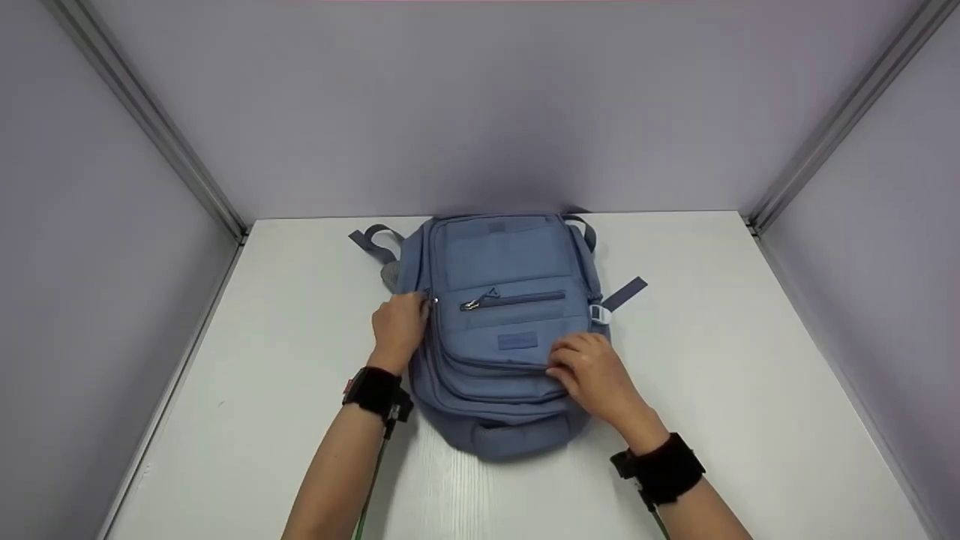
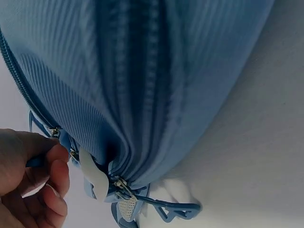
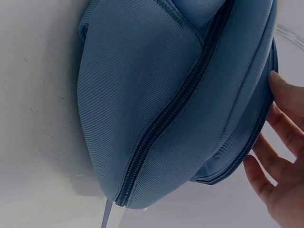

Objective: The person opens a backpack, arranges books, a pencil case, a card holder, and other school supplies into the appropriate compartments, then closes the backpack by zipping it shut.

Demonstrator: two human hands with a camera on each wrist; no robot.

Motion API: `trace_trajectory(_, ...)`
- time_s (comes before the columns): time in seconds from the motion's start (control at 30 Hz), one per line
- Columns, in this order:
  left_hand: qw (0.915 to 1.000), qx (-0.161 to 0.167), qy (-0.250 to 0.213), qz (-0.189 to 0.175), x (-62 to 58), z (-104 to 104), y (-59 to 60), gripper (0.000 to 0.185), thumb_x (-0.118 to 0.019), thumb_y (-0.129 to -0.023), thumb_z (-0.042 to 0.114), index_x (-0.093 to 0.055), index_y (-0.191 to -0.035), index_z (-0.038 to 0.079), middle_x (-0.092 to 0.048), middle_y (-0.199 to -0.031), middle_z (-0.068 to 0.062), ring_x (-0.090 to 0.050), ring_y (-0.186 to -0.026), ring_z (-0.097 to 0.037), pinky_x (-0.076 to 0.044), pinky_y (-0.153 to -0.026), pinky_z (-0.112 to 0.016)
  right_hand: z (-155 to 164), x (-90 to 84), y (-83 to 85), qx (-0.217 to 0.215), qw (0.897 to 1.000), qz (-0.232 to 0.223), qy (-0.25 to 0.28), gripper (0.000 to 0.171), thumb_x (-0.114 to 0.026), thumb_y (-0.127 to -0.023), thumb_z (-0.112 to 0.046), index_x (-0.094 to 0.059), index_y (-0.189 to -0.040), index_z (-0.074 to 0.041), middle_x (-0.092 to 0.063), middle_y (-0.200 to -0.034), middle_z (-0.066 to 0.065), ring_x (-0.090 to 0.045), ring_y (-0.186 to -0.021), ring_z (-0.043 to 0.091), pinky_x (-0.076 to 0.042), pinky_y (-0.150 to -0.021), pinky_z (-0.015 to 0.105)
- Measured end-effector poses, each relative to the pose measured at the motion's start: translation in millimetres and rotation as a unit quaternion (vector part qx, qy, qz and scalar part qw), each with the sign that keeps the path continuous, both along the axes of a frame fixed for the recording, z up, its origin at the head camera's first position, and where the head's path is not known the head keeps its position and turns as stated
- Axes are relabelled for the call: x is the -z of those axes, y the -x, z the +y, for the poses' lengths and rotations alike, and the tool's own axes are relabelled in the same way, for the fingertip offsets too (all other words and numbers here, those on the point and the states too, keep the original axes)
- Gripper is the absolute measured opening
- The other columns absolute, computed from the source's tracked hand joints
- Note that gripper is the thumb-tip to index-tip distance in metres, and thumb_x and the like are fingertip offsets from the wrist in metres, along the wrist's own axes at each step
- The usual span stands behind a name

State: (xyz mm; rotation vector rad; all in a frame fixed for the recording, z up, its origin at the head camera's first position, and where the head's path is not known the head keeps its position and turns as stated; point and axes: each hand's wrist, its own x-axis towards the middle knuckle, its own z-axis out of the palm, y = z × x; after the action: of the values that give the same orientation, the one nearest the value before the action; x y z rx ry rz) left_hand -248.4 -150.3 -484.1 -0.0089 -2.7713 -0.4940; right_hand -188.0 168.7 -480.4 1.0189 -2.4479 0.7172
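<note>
A blue backpack (image 1: 510, 259) lies on its back on the white table, its top handle (image 1: 521, 439) toward me. At its left side, my left hand (image 1: 400, 326) pinches a zipper pull (image 2: 35, 160) of the front pocket, close to the zipper slider (image 2: 55, 131). My right hand (image 1: 592, 371) grips the zippered edge of the front pocket (image 3: 237, 159) at the lower right, thumb and fingers against the rim. The pocket's rim stands a little away from the layer behind it. What lies inside the pocket is hidden.
A small zipped pocket (image 1: 514, 301) crosses the backpack's front. Loose straps stick out at the left (image 1: 373, 246) and right (image 1: 624, 294), the right one by a white buckle (image 1: 599, 315). Another zipper pull (image 2: 175, 210) hangs at the side. Grey panels (image 1: 480, 105) enclose the table.
</note>
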Motion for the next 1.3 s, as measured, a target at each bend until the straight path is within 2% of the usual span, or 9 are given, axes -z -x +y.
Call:
trace_trajectory(0.07,0.9993,-0.013,-0.030,-0.016,-1.9,1,-3.2,0.014,-0.067,-0.093,0.015,-0.074,-0.088,0.004,-0.070,-0.081,-0.018,-0.067,-0.069,-0.036,-0.052,-0.057,-0.049,1,0.9,0.8,0.000,1.000,-0.005,0.006,0.011,-0.081,-0.081,-0.013,-0.071,-0.083,-0.014,-0.065,-0.094,0.003,-0.061,-0.092,0.024,-0.044,-0.087,0.046)
trace_trajectory(0.17,0.9966,-0.020,-0.067,-0.043,-6.7,3,-14.1,0.027,-0.065,-0.096,0.021,-0.070,-0.113,0.001,-0.066,-0.103,-0.022,-0.066,-0.088,-0.037,-0.053,-0.069,-0.049,5,3.1,2.1,0.010,1.000,-0.010,0.025,0.009,-0.078,-0.085,-0.015,-0.073,-0.091,-0.013,-0.064,-0.101,0.005,-0.060,-0.095,0.025,-0.043,-0.088,0.047)
trace_trajectory(0.3,0.9920,-0.002,-0.098,-0.080,-13.3,12,-41.8,0.051,-0.063,-0.097,0.033,-0.055,-0.136,0.001,-0.050,-0.126,-0.030,-0.056,-0.111,-0.044,-0.049,-0.082,-0.055,11,6.0,3.8,0.063,0.996,-0.029,0.046,0.029,-0.077,-0.087,-0.020,-0.072,-0.114,-0.011,-0.059,-0.118,0.015,-0.057,-0.108,0.034,-0.043,-0.089,0.054)
trace_trajectory(0.43,0.9830,0.026,-0.113,-0.143,-13.1,25,-75.0,0.062,-0.058,-0.097,0.047,-0.047,-0.146,0.011,-0.035,-0.141,-0.035,-0.048,-0.121,-0.051,-0.047,-0.086,-0.060,16,9.9,4.9,0.120,0.985,-0.123,0.030,0.053,-0.072,-0.090,-0.034,-0.058,-0.138,-0.018,-0.043,-0.141,0.024,-0.043,-0.128,0.044,-0.038,-0.098,0.059)
trace_trajectory(0.6,0.9689,0.068,-0.119,-0.206,-2.9,37,-98.7,0.071,-0.053,-0.097,0.054,-0.033,-0.154,0.018,-0.024,-0.148,-0.039,-0.037,-0.129,-0.056,-0.041,-0.095,-0.060,19,18.4,2.0,0.152,0.951,-0.267,-0.005,0.062,-0.060,-0.095,-0.048,-0.041,-0.150,-0.028,-0.023,-0.153,0.030,-0.038,-0.131,0.052,-0.037,-0.098,0.062)
trace_trajectory(0.67,0.9670,0.080,-0.119,-0.211,3.2,38,-100.6,0.072,-0.053,-0.097,0.053,-0.030,-0.155,0.017,-0.022,-0.149,-0.039,-0.032,-0.132,-0.056,-0.039,-0.098,-0.060,18,21.5,0.7,0.157,0.943,-0.292,-0.013,0.064,-0.058,-0.095,-0.051,-0.039,-0.152,-0.028,-0.021,-0.153,0.032,-0.041,-0.127,0.054,-0.039,-0.096,0.063)
trace_trajectory(0.77,0.9647,0.083,-0.120,-0.219,10.6,38,-98.9,0.072,-0.054,-0.097,0.051,-0.028,-0.156,0.019,-0.019,-0.151,-0.037,-0.028,-0.134,-0.057,-0.038,-0.098,-0.061,17,24.9,0.0,0.160,0.939,-0.302,-0.019,0.065,-0.057,-0.095,-0.053,-0.038,-0.152,-0.028,-0.022,-0.153,0.033,-0.041,-0.126,0.055,-0.038,-0.095,0.064)
trace_trajectory(0.97,0.9609,0.089,-0.116,-0.235,19.3,34,-87.2,0.073,-0.054,-0.097,0.051,-0.022,-0.157,0.024,-0.013,-0.156,-0.033,-0.026,-0.136,-0.054,-0.038,-0.098,-0.060,15,29.4,7.0,0.163,0.935,-0.315,-0.023,0.066,-0.057,-0.095,-0.053,-0.036,-0.153,-0.028,-0.022,-0.153,0.033,-0.039,-0.129,0.053,-0.038,-0.097,0.062)
trace_trajectory(1.3,0.9630,0.095,-0.116,-0.224,23.4,31,-65.7,0.071,-0.054,-0.098,0.050,-0.023,-0.157,0.024,-0.014,-0.156,-0.032,-0.024,-0.138,-0.053,-0.038,-0.100,-0.060,11,32.6,27.6,0.155,0.933,-0.324,-0.027,0.067,-0.059,-0.096,-0.049,-0.034,-0.154,-0.026,-0.020,-0.152,0.036,-0.035,-0.131,0.054,-0.036,-0.100,0.062)
